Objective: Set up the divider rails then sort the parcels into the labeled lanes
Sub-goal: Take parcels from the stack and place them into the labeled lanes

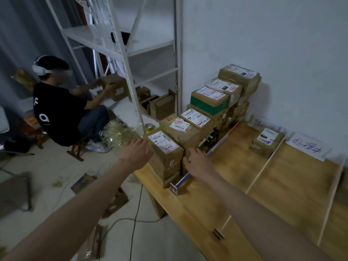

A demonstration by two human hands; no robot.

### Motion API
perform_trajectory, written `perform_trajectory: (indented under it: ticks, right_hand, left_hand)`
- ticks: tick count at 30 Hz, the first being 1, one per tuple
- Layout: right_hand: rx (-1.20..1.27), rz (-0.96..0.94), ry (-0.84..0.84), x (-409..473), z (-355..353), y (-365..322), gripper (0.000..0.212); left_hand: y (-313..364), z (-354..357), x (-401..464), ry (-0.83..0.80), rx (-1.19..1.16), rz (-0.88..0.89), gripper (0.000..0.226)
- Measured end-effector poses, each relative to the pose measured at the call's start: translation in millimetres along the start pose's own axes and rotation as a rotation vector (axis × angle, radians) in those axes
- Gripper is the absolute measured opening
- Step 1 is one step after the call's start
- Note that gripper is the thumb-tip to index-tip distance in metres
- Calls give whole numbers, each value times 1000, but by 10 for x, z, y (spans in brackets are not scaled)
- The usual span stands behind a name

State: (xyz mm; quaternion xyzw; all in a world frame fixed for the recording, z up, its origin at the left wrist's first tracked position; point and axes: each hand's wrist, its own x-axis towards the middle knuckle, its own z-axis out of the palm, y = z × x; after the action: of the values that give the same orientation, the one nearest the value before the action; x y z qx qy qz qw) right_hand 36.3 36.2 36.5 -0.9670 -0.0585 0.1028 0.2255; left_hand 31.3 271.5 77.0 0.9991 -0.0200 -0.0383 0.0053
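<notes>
Now your left hand rests against the outer face of the nearest parcel, its fingers straight and spread, gripping nothing. Your right hand sits at the box's other side, just beside the blue rail, fingers loosely extended; whether they touch cardboard you cannot tell from this view.

That parcel tops a short stack at the near left corner of the desk, at the front of a stepped row of parcels that climbs toward the wall. Its long axis runs roughly along the row, from the desk's front edge toward the wall, and its label faces up.

The stack stands close to the desk's edge, so a sideways squeeze or a tilt as you lift could likely send the boxes beneath onto the floor. Lifting with flat palms alone risks the box slipping; curl your fingers under an edge. Your right wrist passes over the blue rail, and a careless pull could knock it askew and spoil the lane. One sorted parcel lies in the next lane, near the handwritten label.
</notes>
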Motion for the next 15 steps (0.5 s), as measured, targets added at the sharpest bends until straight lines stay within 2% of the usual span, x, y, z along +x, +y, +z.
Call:
perform_trajectory:
  ticks: [7,9,15]
  right_hand:
    - [82,194,10,354,400,-264,53]
    - [124,277,10,419,501,-327,52]
    - [444,499,92,573,679,-541,42]
  left_hand:
    - [-470,62,759,-85,5,83,52]
    - [-543,103,965,-108,-56,100,47]
    - [-684,335,1362,-180,-182,175,57]
